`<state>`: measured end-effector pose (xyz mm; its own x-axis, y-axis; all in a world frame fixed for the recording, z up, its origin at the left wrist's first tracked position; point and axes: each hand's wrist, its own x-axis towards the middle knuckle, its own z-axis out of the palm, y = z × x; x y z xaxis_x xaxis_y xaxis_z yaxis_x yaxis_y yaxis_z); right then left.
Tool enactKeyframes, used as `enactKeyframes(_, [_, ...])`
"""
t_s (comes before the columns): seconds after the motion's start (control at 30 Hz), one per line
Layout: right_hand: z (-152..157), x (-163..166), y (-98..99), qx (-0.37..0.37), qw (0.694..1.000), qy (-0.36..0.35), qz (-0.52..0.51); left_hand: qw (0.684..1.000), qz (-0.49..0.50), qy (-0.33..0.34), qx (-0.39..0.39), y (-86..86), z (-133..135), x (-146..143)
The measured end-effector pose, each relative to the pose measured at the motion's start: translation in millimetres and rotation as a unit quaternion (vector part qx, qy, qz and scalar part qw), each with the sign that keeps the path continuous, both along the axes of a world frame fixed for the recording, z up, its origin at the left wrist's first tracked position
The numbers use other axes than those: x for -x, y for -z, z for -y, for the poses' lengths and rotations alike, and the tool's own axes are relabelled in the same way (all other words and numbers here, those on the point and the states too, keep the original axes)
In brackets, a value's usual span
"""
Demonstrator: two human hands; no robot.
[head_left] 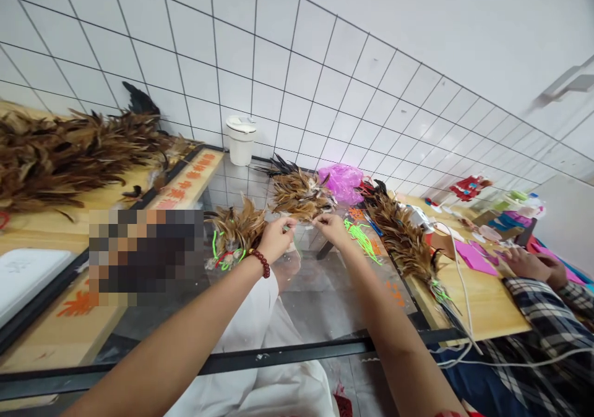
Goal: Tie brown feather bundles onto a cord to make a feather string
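Note:
My left hand [277,237], with a dark red bead bracelet [260,262] on its wrist, is closed in a pinch over the glass tabletop. Facing it a short way off, my right hand [330,226] is pinched too. What the fingertips hold is too small to make out. Just beyond both hands lies a bundle of brown feathers [301,194] with dark tips. A second feather bundle [237,225], with green and red ties at its base, sits left of my left hand. Bright green strings [362,239] lie to the right of my right hand.
A white lidded bin [241,141] and a pink plastic bag [342,182] stand by the wire grid. Many brown feathers [69,157] cover the left table. A long feather bundle [401,234] lies at right, near a white cable [464,287] and a co-worker's hands [531,263].

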<state>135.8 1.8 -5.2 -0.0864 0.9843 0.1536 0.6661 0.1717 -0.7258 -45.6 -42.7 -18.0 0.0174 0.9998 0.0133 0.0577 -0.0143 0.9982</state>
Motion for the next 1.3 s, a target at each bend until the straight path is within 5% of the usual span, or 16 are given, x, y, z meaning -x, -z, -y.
enactKeyframes(0.13, [14,18,-7.1,0.116,0.931,-0.027,-0.344,1.000,0.012,-0.015,0.018,-1.3,0,1])
enactKeyframes(0.27, [23,33,-10.3,0.149,0.895,-0.037,-0.419,0.999,0.028,-0.027,0.010,-6.9,3,2])
enactKeyframes(0.7, [28,46,-8.7,0.025,0.943,-0.089,-0.320,0.999,0.043,0.007,0.019,-11.5,9,1])
enactKeyframes(0.87, [6,16,-7.6,-0.116,0.992,0.023,-0.030,0.997,0.053,-0.058,0.028,-11.8,4,4])
enactKeyframes(1.03, [4,-3,-3.4,-0.056,0.976,0.034,0.208,0.991,0.080,-0.104,0.014,-6.9,-14,18])
enactKeyframes(1.3, [9,-14,-10.8,-0.090,0.983,-0.004,0.159,0.993,0.039,-0.109,0.001,-4.3,-27,41])
